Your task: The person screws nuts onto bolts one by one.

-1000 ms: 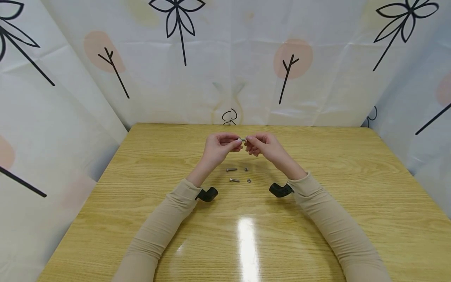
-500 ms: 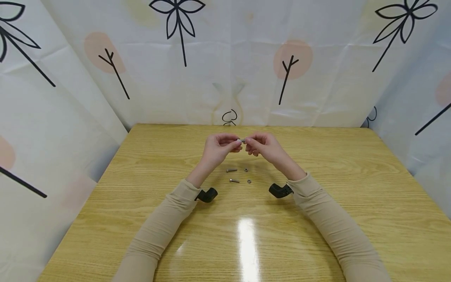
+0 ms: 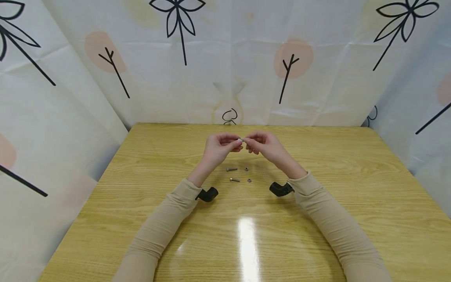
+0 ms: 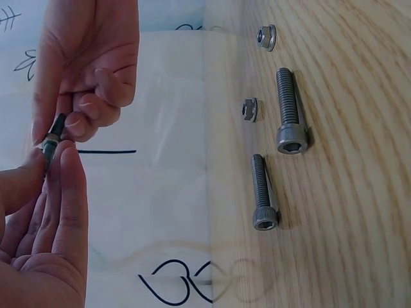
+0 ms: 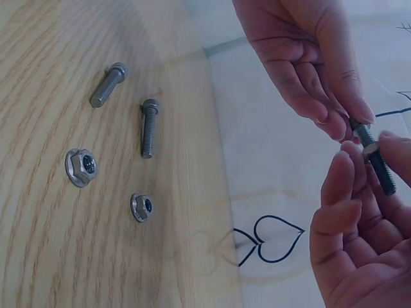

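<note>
Steel bolts [image 4: 288, 106] and nuts [image 4: 265, 38], two of each, lie loose on the table [image 3: 169, 227]. Beyond, the left hand [image 3: 219, 145] pinches the held bolt [image 5: 383, 174] by one end; the right hand [image 3: 264, 146] pinches the held nut [image 5: 370, 149] around its shank. Apparent step: running nut along thread; the next turn would call for a steady, aligned bolt. Farthest: a printed curtain [image 3: 232, 74].

The wood-grain table [image 3: 176, 235] extends beneath the grip. On the person's side of the grip, the far bolt [image 4: 261, 189] and near bolt [image 4: 288, 109] lie flat, offset left; the far nut [image 4: 248, 110] and near nut [image 4: 265, 38] rest offset right.
</note>
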The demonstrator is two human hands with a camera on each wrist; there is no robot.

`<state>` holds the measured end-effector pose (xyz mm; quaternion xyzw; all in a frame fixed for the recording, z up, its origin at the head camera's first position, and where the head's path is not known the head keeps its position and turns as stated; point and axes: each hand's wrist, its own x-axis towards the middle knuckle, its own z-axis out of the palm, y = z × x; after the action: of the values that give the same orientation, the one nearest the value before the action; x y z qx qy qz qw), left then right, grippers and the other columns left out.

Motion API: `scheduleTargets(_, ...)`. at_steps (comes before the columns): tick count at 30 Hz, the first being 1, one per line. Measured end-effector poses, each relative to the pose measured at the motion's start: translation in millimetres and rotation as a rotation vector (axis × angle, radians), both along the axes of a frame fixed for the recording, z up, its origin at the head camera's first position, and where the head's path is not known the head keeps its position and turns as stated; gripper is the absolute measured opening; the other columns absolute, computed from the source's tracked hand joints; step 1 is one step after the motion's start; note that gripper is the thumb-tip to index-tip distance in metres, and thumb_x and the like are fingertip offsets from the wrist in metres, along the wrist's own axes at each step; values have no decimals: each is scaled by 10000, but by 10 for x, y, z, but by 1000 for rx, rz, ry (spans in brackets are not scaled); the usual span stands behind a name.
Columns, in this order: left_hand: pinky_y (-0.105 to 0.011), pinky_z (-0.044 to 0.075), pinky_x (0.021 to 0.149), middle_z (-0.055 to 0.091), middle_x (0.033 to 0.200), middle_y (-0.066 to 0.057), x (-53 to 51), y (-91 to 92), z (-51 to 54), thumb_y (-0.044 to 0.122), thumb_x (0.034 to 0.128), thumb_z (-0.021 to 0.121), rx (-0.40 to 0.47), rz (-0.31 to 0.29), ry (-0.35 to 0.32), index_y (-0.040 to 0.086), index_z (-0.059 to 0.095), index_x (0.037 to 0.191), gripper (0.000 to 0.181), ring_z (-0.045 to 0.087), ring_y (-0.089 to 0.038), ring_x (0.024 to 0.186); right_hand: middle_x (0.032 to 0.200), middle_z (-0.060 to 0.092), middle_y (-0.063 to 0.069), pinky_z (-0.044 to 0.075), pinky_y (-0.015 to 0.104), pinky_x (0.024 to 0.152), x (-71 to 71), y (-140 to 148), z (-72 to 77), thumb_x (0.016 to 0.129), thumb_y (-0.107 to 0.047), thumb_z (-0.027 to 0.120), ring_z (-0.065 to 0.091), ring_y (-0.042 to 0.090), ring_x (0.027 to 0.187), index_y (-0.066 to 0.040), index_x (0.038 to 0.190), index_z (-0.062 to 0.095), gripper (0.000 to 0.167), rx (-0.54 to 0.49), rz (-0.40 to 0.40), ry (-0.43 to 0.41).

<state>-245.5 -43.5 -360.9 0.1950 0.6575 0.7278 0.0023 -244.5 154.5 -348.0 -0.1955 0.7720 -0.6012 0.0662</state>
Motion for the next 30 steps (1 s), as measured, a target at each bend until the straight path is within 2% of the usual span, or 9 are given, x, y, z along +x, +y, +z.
scheduleTargets(4, -400, 604, 750, 682, 918, -255, -7, 8, 4, 16, 875, 688, -2, -6, -4, -111, 669, 1018, 192, 701, -303, 809, 849, 622, 166, 493, 258, 561, 0, -19, 22, 1001, -290, 536, 575, 210, 695, 21, 973, 631, 326, 5, -7, -36)
scheduleTargets(7, -411, 600, 761, 668, 937, -289, -11, 6, 9, 27, 874, 692, -9, -7, -11, -110, 667, 1023, 205, 693, -339, 828, 904, 622, 166, 507, 240, 584, 8, -25, 36, 1006, -273, 530, 590, 201, 725, 59, 1066, 598, 345, -35, -8, -73)
scheduleTargets(11, -399, 602, 760, 665, 939, -292, -14, -10, 13, 32, 874, 693, -9, 2, -32, -114, 662, 1042, 225, 693, -334, 823, 1018, 622, 179, 552, 279, 665, 17, -18, 37, 973, -163, 593, 620, 223, 796, 66, 1210, 541, 333, -74, 4, -61)
scheduleTargets(14, -388, 604, 753, 672, 932, -276, -15, -16, 15, 10, 878, 682, -8, 2, -44, -123, 657, 1049, 218, 699, -308, 808, 1014, 626, 209, 566, 315, 700, 16, -14, 27, 947, -109, 625, 624, 242, 813, 59, 1180, 566, 293, -70, 18, -30)
scheduleTargets(17, -389, 604, 752, 660, 945, -304, -19, -12, 9, -10, 880, 672, -2, -7, -47, -133, 654, 1044, 205, 703, -289, 796, 946, 634, 211, 560, 304, 670, 13, -17, 15, 960, -153, 612, 614, 253, 788, 64, 1127, 598, 275, -42, 15, -8)
scheduleTargets(23, -396, 603, 758, 666, 950, -288, 0, -6, 11, 18, 877, 685, -14, -4, -28, -105, 671, 1020, 189, 702, -297, 801, 852, 610, 147, 493, 244, 569, 18, -36, 17, 1006, -274, 530, 576, 240, 719, 120, 1075, 577, 403, -3, 7, -21)
scheduleTargets(26, -407, 602, 759, 675, 936, -268, 2, -5, 11, 32, 877, 692, -15, -1, -20, -99, 674, 1018, 194, 701, -304, 801, 920, 614, 190, 518, 255, 605, 26, -36, 25, 1002, -277, 538, 595, 230, 757, 82, 1118, 573, 379, -11, 1, -38)
scheduleTargets(30, -417, 599, 766, 687, 906, -231, 9, -16, 14, 41, 878, 695, -9, 8, -21, -91, 675, 1025, 198, 702, -289, 796, 1055, 603, 249, 556, 302, 684, 32, -24, 33, 969, -176, 601, 615, 292, 841, 24, 1210, 555, 317, -46, 12, -20)
